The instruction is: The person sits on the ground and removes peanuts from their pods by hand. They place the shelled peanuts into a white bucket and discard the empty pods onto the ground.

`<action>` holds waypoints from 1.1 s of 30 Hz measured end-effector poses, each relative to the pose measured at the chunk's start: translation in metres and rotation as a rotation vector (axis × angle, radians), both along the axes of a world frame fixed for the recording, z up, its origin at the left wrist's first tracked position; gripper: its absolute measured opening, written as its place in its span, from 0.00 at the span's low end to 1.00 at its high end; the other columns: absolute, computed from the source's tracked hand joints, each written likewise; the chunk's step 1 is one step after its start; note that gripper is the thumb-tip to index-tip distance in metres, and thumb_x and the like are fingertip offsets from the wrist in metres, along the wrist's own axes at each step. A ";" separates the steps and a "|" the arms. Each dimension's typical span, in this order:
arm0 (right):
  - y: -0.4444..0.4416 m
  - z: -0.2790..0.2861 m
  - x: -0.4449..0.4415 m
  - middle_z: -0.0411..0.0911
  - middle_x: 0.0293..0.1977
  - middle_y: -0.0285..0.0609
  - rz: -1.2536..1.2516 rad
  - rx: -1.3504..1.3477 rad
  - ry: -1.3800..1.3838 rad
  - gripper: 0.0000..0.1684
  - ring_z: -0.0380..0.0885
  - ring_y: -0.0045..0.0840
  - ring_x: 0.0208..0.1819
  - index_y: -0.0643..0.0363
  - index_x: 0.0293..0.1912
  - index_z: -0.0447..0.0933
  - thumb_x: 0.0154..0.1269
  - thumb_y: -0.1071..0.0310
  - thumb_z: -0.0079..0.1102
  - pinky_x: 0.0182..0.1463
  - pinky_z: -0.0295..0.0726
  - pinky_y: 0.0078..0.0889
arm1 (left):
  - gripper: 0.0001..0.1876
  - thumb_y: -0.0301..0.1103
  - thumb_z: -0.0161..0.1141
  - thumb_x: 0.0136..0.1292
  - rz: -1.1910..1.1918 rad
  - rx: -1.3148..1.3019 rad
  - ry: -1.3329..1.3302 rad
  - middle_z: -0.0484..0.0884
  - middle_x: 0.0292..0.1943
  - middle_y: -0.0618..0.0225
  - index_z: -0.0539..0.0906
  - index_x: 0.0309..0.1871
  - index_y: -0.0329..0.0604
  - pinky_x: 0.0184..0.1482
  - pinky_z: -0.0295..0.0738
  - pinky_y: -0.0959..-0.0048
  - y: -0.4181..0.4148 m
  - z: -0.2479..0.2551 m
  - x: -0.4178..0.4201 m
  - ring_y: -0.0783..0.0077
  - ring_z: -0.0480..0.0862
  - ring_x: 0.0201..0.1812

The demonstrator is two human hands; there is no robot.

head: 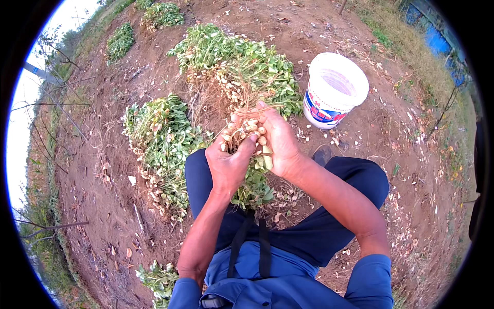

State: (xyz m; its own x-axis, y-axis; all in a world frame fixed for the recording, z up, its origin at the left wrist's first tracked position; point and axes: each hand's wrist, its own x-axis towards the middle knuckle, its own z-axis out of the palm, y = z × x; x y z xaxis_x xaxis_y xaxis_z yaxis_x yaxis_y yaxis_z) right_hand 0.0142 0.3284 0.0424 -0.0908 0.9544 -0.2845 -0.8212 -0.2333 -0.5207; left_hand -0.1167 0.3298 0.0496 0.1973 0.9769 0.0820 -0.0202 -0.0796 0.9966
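Observation:
Both hands meet in front of the knees around an uprooted peanut plant. My left hand (231,162) grips the cluster of peanut pods (247,129) and roots from the left, its thumb pressed on the pods. From the right, my right hand (283,143) is curled around the same cluster, with its fingers partly behind the roots. The plant's green leaves (254,191) hang down between the thighs. Just beyond the hands lies a large heap of peanut plants (239,61), pods and roots towards me. Which single pods each hand touches cannot be told.
A white plastic bucket (337,98) with printed writing stands on the soil to the right, its visible inside pale. Another heap of peanut plants (166,143) lies left of the knee, with smaller bunches farther off. Bare twigs (54,226) reach in at the left edge.

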 end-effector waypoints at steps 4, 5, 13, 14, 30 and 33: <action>-0.001 -0.004 -0.002 0.86 0.47 0.43 -0.050 0.043 0.019 0.26 0.86 0.28 0.47 0.62 0.57 0.79 0.82 0.50 0.45 0.54 0.87 0.34 | 0.13 0.22 0.65 0.66 0.006 0.034 0.112 0.91 0.39 0.70 0.87 0.54 0.33 0.41 0.81 0.80 0.001 0.001 0.002 0.85 0.85 0.38; -0.003 -0.005 -0.002 0.86 0.47 0.43 -0.057 0.038 0.016 0.25 0.86 0.28 0.47 0.62 0.57 0.79 0.82 0.51 0.45 0.55 0.86 0.34 | 0.11 0.22 0.66 0.66 0.001 0.038 0.132 0.90 0.40 0.71 0.87 0.52 0.33 0.41 0.80 0.80 0.001 0.001 0.003 0.85 0.84 0.38; -0.003 -0.003 -0.002 0.87 0.44 0.41 -0.083 -0.190 -0.106 0.23 0.86 0.26 0.45 0.60 0.54 0.82 0.80 0.54 0.46 0.53 0.86 0.32 | 0.17 0.22 0.64 0.66 -0.052 0.078 0.215 0.92 0.38 0.69 0.85 0.58 0.35 0.41 0.81 0.79 0.001 0.002 0.010 0.85 0.86 0.38; -0.003 -0.004 -0.001 0.85 0.37 0.36 -0.072 -0.234 -0.073 0.19 0.84 0.24 0.35 0.55 0.47 0.80 0.81 0.52 0.46 0.41 0.86 0.32 | 0.17 0.23 0.66 0.66 -0.057 0.061 0.224 0.92 0.41 0.68 0.84 0.58 0.33 0.42 0.82 0.78 0.001 -0.002 0.011 0.83 0.87 0.40; 0.066 -0.003 0.243 0.46 0.77 0.62 -0.784 -0.149 0.105 0.59 0.61 0.57 0.75 0.64 0.81 0.31 0.74 0.44 0.59 0.74 0.70 0.64 | 0.07 0.25 0.69 0.66 0.083 -0.201 -0.413 0.85 0.32 0.72 0.84 0.45 0.41 0.30 0.77 0.78 0.026 -0.008 -0.038 0.81 0.81 0.28; 0.069 -0.012 0.232 0.41 0.80 0.57 -0.754 -0.163 0.037 0.61 0.57 0.56 0.77 0.62 0.81 0.29 0.73 0.47 0.61 0.76 0.67 0.63 | 0.07 0.25 0.69 0.66 0.152 -0.141 -0.482 0.85 0.32 0.70 0.83 0.45 0.41 0.31 0.81 0.77 0.038 -0.002 -0.070 0.78 0.84 0.29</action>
State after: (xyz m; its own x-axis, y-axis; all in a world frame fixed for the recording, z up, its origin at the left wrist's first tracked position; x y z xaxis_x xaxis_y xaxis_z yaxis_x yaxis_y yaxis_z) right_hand 0.2466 0.3971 0.0307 0.5547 0.7084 -0.4364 -0.8051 0.3244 -0.4966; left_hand -0.1871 0.3680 0.0480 0.0251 0.9997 -0.0057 -0.4777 0.0170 0.8784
